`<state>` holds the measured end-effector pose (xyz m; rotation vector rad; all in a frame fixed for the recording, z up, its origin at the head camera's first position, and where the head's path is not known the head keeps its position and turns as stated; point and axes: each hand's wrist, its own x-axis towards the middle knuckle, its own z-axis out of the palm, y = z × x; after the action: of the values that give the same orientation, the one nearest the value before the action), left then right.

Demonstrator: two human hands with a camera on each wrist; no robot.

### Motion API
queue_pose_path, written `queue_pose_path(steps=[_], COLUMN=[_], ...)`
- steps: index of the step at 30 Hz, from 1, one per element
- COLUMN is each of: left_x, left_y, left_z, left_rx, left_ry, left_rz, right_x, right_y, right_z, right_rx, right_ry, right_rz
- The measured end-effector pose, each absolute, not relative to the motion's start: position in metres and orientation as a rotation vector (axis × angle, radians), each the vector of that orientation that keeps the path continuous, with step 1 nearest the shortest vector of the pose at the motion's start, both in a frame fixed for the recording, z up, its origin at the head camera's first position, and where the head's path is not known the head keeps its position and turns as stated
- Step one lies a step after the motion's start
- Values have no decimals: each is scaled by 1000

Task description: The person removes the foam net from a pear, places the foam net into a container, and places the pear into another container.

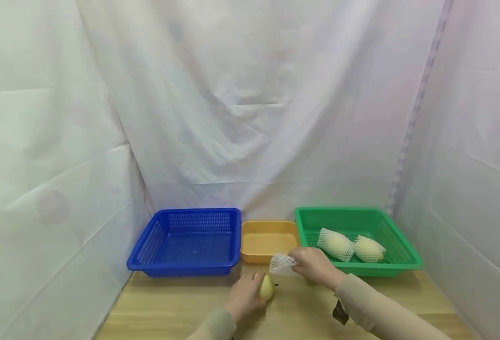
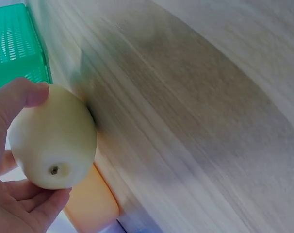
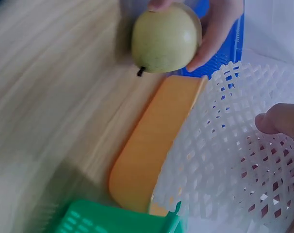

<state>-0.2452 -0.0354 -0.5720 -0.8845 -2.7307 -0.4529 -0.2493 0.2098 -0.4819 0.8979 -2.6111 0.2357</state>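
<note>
My left hand (image 1: 245, 295) grips a pale yellow-green pear (image 2: 55, 138), thumb on one side and fingers on the other, low over the wooden table. The pear's short dark stem points right in the head view, and its blossom end faces the left wrist camera. My right hand (image 1: 314, 266) holds a white foam net sleeve (image 3: 220, 150) by one end, thumb against the mesh. The sleeve hangs just up and right of the pear, apart from it, with no fruit showing inside.
A blue basket (image 1: 143, 265) stands at the left and a small orange tray (image 1: 254, 259) in the middle, behind my hands. At the right, a green basket (image 1: 403, 265) contains two pears (image 1: 337, 245) in foam net sleeves. White cloth (image 1: 250, 118) hangs around the table (image 1: 160, 311).
</note>
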Motion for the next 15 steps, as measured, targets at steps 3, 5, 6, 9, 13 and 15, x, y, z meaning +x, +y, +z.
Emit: queue_pose_path(steps=[3,5,6,9,13,15], left_x=[-245,-244,-244,-241,-239,-239], left_y=[-32,-29,-28,-28,-31,-32], left_z=[-575,-576,-575,-575,-576,-576], left_rx=[-886,-877,-869,-829,-792,-787], left_ry=[-2715,-2700,-2695,-2707,-2706,-2689], left_rz=[-422,-404,-403,-432,-455,-448], right_x=[-252,-255,-256,-263,-276,-283], right_y=[209,209,208,205,201,199], right_z=[-481,-480,-480,-480,-482,-482], right_rx=[865,839,829,813,793,761], right_ry=[-2619,-2611,-2602,-2589,-2606,-2626], right_rz=[265,287,295,322,334,319])
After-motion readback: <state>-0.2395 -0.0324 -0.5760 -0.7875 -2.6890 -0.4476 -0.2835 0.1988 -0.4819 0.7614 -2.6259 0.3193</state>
